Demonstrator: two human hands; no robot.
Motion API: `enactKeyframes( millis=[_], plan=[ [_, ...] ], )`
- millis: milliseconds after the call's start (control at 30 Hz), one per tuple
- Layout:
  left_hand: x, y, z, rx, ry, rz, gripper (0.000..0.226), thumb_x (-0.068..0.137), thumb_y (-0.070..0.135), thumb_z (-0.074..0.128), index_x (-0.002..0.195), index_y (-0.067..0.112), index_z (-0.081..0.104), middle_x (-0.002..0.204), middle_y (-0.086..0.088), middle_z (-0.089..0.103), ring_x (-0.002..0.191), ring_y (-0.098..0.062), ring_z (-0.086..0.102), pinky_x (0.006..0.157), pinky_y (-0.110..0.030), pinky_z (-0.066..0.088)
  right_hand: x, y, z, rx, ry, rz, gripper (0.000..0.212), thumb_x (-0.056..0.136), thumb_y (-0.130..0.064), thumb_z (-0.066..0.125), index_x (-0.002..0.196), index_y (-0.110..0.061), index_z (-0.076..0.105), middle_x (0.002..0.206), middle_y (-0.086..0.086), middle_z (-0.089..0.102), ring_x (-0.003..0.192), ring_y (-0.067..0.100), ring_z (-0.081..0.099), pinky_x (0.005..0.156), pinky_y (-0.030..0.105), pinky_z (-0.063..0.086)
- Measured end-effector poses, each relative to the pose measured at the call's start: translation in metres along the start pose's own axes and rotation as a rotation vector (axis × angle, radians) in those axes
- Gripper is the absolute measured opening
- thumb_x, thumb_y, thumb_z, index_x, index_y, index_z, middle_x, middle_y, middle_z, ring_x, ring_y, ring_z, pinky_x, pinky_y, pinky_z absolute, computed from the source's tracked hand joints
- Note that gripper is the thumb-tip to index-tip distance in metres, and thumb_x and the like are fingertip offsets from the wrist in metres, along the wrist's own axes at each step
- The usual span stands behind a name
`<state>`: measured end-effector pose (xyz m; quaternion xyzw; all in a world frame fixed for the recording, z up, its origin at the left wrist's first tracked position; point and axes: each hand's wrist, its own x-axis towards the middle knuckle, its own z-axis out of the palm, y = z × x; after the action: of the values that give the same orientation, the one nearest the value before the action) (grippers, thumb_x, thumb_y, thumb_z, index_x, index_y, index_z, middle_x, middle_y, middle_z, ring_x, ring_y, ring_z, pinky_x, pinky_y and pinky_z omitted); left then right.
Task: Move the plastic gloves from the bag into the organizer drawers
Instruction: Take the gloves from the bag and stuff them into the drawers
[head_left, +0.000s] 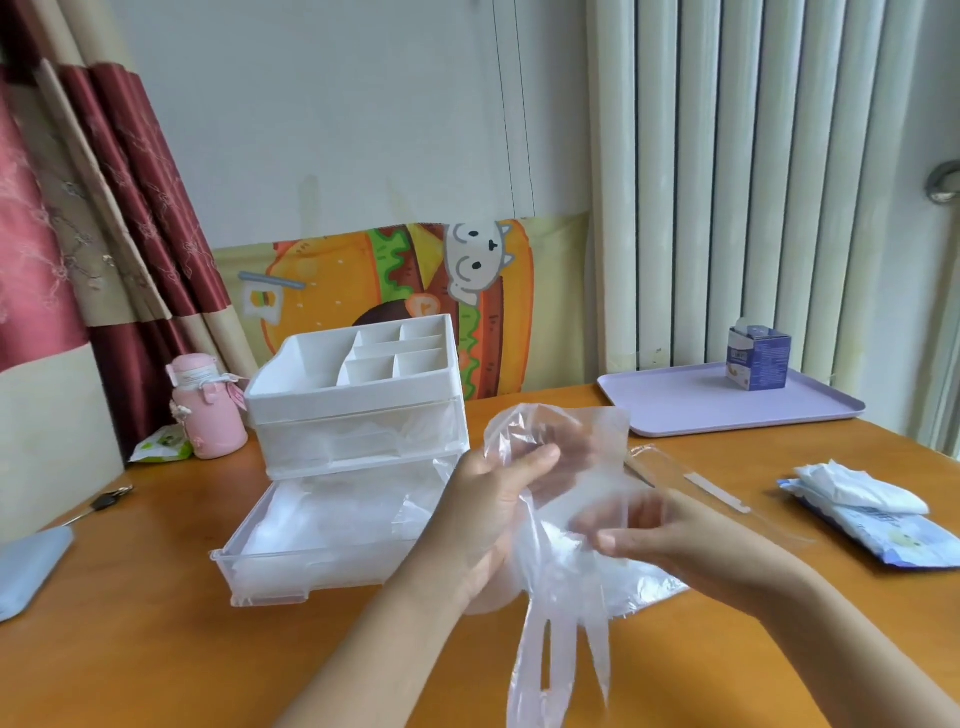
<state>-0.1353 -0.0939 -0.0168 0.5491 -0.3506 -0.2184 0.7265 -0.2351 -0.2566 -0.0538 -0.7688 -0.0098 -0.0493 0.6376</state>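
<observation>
Gloves gripped, organizer left, tray, perhaps carton

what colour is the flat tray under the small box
The flat plastic tray is pale lilac; head view.

Your left hand: grips the clear glove near its top.
Your right hand: pinches the same glove; its loose end dangles toward the tabletop's front edge.
Drawer: the organizer's bottom one, pulled out, with clear plastic inside.

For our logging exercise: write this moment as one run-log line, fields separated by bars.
left hand: grips plastic glove | right hand: holds it | lower drawer: open, holds gloves
</observation>
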Motion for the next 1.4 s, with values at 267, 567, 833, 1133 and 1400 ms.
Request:
enactKeyframes(
  millis=[267, 567, 833, 1133, 1400],
  plan=[
    [0.003, 0.028, -0.06, -0.05, -0.057, -0.094, 0.061, 0.065, 0.025, 0.086, 0.119, 0.008, 0.063, 0.115, -0.013, 0.069, 0.109, -0.027, 0.065, 0.098, -0.031, 0.05, -0.007, -0.022, 0.013, 0.116, 0.079, -0.029, 0.018, 0.076, -0.017, 0.073, 0.081, -0.003, 0.062, 0.075, 0.01, 0.062, 0.077, 0.02, 0.063, 0.076, 0.02, 0.049],
    [-0.002, 0.044, -0.099, 0.294, -0.364, -0.188, 0.099, 0.052, 0.059, 0.085, 0.135, 0.016, 0.05, 0.129, 0.001, 0.063, 0.123, -0.013, 0.057, 0.102, -0.026, 0.044, 0.001, -0.054, 0.028, -0.088, 0.012, -0.037, 0.015, 0.08, -0.024, 0.067, 0.089, -0.015, 0.075, 0.077, 0.001, 0.064, 0.071, 0.017, 0.059, 0.082, 0.026, 0.048],
    [0.004, 0.058, -0.115, 0.19, 0.046, -0.031, 0.008, 0.063, 0.019, 0.074, 0.069, 0.013, 0.072, 0.073, -0.006, 0.072, 0.063, -0.016, 0.068, 0.062, -0.021, 0.056, 0.032, -0.082, 0.041, -0.221, 0.089, -0.031, 0.026, 0.077, -0.033, 0.078, 0.089, -0.011, 0.073, 0.075, 0.004, 0.061, 0.068, 0.016, 0.058, 0.076, 0.024, 0.049],
    [0.005, 0.077, -0.198, 0.716, 0.065, -0.23, 0.007, 0.085, 0.009, 0.07, 0.08, 0.004, 0.07, 0.064, -0.002, 0.07, 0.053, -0.006, 0.062, 0.049, -0.015, 0.045, 0.088, -0.099, 0.083, -0.586, 0.326, 0.078, 0.015, 0.076, -0.039, 0.076, 0.065, -0.03, 0.073, 0.058, -0.01, 0.066, 0.057, 0.006, 0.054, 0.059, 0.02, 0.039],
    [0.014, 0.064, -0.22, 1.194, 0.041, -0.449, 0.035, 0.088, 0.028, 0.067, 0.066, 0.002, 0.061, 0.052, -0.005, 0.063, 0.041, -0.013, 0.053, 0.043, -0.014, 0.037, 0.132, -0.096, 0.111, -0.861, 0.447, 0.271, 0.028, 0.074, -0.034, 0.079, 0.056, -0.018, 0.066, 0.045, -0.009, 0.056, 0.042, 0.003, 0.05, 0.041, 0.013, 0.035]
  ],
)
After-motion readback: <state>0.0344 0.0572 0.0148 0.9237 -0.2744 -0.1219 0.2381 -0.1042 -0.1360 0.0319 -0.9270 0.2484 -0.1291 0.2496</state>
